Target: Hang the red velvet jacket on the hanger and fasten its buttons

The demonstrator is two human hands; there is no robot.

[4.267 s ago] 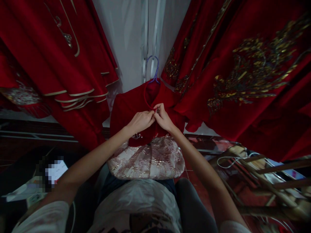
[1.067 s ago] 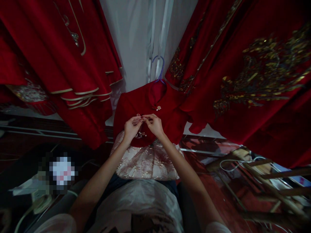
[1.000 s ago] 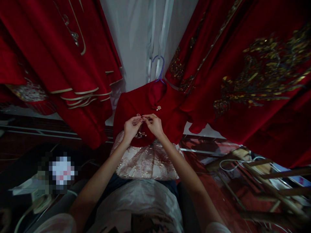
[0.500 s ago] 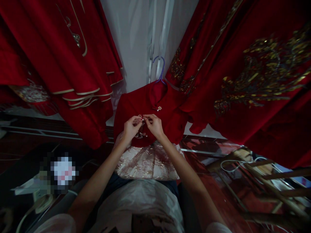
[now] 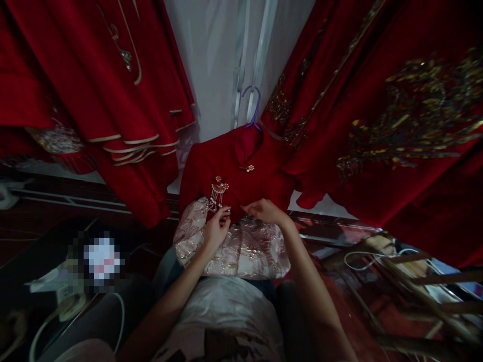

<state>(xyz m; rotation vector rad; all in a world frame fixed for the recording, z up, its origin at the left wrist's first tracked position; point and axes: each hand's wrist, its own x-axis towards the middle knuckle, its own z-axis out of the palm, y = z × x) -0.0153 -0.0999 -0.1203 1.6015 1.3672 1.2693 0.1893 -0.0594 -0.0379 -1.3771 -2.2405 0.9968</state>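
Observation:
A red jacket (image 5: pixel 211 156) on a purple hanger (image 5: pixel 256 103) is spread in front of me, its lower end at my lap. On its left chest side, a beaded tassel brooch (image 5: pixel 219 188) lies uncovered, with its strands hanging down. My left hand (image 5: pixel 217 229) is just below the strands, its fingers curled in a pinch; whatever they hold is too small to make out. To its right, my right hand (image 5: pixel 266 211) pinches something tiny at the fingertips, above a pale brocade skirt (image 5: pixel 241 251). A pearl ornament (image 5: pixel 249 169) sits under the collar.
Red garments (image 5: pixel 143 115) with gold piping hang at left, and a sequined red garment (image 5: pixel 377 196) hangs at right. A wooden chair or rack (image 5: pixel 422 291) with a white cable (image 5: pixel 349 264) stands at lower right. A dark surface (image 5: pixel 33 271) with a blurred object is at lower left.
Both hands have left the brooch and moved down and apart, the right one farther to the right. The tassel brooch now shows fully. The view has shifted slightly.

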